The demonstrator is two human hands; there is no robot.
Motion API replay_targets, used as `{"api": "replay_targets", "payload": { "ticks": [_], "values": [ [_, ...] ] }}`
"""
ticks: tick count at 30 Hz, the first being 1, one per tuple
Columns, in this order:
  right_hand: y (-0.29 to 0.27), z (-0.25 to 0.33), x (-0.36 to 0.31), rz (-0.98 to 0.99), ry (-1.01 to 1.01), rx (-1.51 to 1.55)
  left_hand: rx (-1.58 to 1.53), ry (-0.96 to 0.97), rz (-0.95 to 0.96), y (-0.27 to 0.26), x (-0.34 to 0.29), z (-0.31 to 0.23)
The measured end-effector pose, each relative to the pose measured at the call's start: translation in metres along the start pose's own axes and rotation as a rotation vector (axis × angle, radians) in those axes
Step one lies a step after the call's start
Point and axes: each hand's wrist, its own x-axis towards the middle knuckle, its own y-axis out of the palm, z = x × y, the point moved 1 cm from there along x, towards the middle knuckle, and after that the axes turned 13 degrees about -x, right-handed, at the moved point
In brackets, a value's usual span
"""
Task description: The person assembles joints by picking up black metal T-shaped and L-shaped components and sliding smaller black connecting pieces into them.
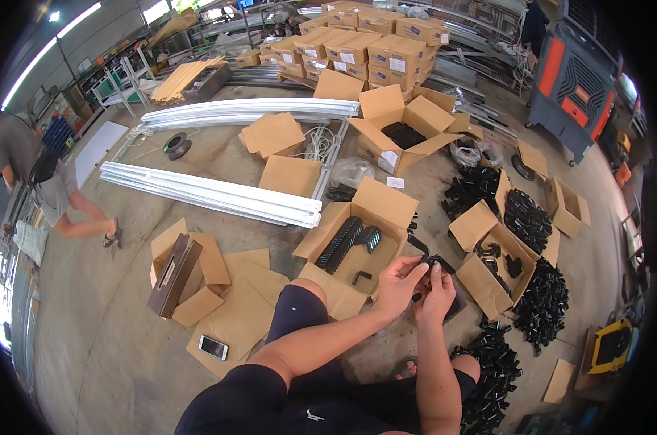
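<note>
Both my hands are close together, above and between two open cardboard boxes. My left hand [401, 284] pinches a black L-shaped corner piece [433, 260] from the left. My right hand [437, 292] grips the same piece from below, thumb and fingers closed on it. Just left of my hands, an open cardboard box [384, 206] holds neatly stacked rows of black pieces [341, 245] and one loose L-shaped piece [362, 276]. On the right, another open cardboard box [484, 295] contains loose black parts [493, 251]. My fingers partly hide the held piece.
Piles of black parts [542, 296] lie around the right box and beside my right leg [491, 380]. White metal profiles [212, 192] lie ahead. A phone [213, 347] rests on flat cardboard [235, 319]. A person [42, 170] walks at the far left.
</note>
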Motion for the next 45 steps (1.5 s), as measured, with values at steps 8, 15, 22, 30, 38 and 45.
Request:
{"api": "replay_targets", "payload": {
  "ticks": [8, 15, 22, 30, 38, 45],
  "values": [
    [0.005, 0.001, -0.004, -0.001, -0.054, 0.026, 0.005, -0.016, -0.015, -0.001, 0.0, 0.002],
    [0.008, 0.002, -0.005, -0.013, -0.051, 0.035, -0.011, -0.022, -0.034, 0.001, 0.0, 0.001],
    [0.004, -0.01, 0.0, -0.055, -0.049, 0.032, 0.018, -0.007, -0.061, 0.004, 0.0, 0.0],
    [0.004, -0.006, -0.002, -0.031, -0.007, 0.022, 0.046, 0.043, -0.063, -0.006, 0.003, 0.01],
    [0.008, -0.005, -0.006, -0.048, -0.018, 0.063, 0.128, 0.057, -0.056, -0.004, 0.002, 0.004],
    [0.008, -0.008, -0.005, -0.066, -0.018, 0.074, 0.128, 0.024, -0.066, 0.003, -0.002, -0.001]
  ]
}}
